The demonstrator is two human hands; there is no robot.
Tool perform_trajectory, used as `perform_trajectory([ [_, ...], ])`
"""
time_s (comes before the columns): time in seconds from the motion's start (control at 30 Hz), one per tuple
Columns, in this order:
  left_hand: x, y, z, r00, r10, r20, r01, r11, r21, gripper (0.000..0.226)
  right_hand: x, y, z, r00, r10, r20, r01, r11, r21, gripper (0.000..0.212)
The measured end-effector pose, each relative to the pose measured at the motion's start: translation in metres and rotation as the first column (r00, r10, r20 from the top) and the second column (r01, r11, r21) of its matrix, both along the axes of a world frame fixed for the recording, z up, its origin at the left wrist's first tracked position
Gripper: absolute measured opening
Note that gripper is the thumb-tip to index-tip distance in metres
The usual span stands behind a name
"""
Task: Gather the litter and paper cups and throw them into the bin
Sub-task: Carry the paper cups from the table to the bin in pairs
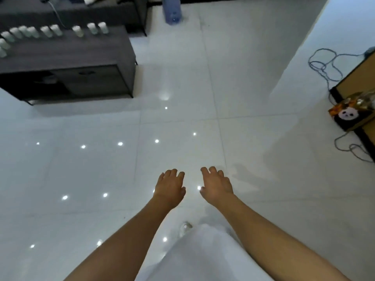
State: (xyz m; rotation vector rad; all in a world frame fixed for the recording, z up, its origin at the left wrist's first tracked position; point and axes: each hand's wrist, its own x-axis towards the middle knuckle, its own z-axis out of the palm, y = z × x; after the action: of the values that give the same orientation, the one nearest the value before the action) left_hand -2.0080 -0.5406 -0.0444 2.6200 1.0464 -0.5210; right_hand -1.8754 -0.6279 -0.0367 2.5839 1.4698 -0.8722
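Several white paper cups (49, 31) stand upright in a loose row along the back of a dark low table (67, 51) at the upper left. My left hand (170, 186) and my right hand (216, 184) hang side by side over the white tiled floor, palms down. Their fingers are loosely bent and both hold nothing. Both hands are far from the cups. No bin shows in view.
A blue water bottle (172, 11) stands on the floor at the top centre. Grey cables (324, 65) lie on the floor at the right beside a tan cabinet (357, 82) with a panda-print box (345, 116). A dark sofa (67, 7) sits behind the table.
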Motion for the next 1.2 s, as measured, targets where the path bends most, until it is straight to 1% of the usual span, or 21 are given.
perform_trajectory([
  [0.17, -0.054, 0.070, 0.003, 0.981, 0.195, 0.005, -0.195, 0.981, 0.015, 0.050, -0.041, 0.090, 0.004, 0.980, 0.199, 0.008, -0.199, 0.980, 0.027, 0.054],
  [0.33, -0.082, 0.135, 0.001, 0.948, 0.318, -0.016, -0.318, 0.948, 0.003, 0.048, -0.055, 0.172, 0.002, 0.952, 0.305, -0.009, -0.305, 0.952, -0.012, 0.054],
  [0.47, -0.086, 0.208, 0.002, 0.915, 0.403, -0.008, -0.403, 0.915, 0.019, 0.049, -0.050, 0.252, -0.001, 0.940, 0.339, -0.034, -0.340, 0.940, -0.015, 0.055],
  [0.7, -0.069, 0.365, 0.015, 0.860, 0.511, 0.023, -0.511, 0.859, 0.020, 0.048, -0.029, 0.427, 0.009, 0.915, 0.402, -0.029, -0.401, 0.915, 0.041, 0.056],
  [0.9, -0.064, 0.474, 0.027, 0.806, 0.586, 0.079, -0.587, 0.809, -0.012, 0.048, -0.020, 0.550, 0.017, 0.890, 0.455, -0.023, -0.454, 0.891, 0.020, 0.058],
  [1.07, -0.082, 0.559, 0.024, 0.765, 0.639, 0.079, -0.636, 0.770, -0.060, 0.049, -0.033, 0.649, 0.016, 0.871, 0.492, -0.015, -0.492, 0.871, -0.002, 0.057],
  [1.2, -0.112, 0.641, 0.017, 0.754, 0.651, 0.085, -0.648, 0.759, -0.069, 0.048, -0.063, 0.735, 0.011, 0.864, 0.503, -0.025, -0.503, 0.864, 0.005, 0.058],
])
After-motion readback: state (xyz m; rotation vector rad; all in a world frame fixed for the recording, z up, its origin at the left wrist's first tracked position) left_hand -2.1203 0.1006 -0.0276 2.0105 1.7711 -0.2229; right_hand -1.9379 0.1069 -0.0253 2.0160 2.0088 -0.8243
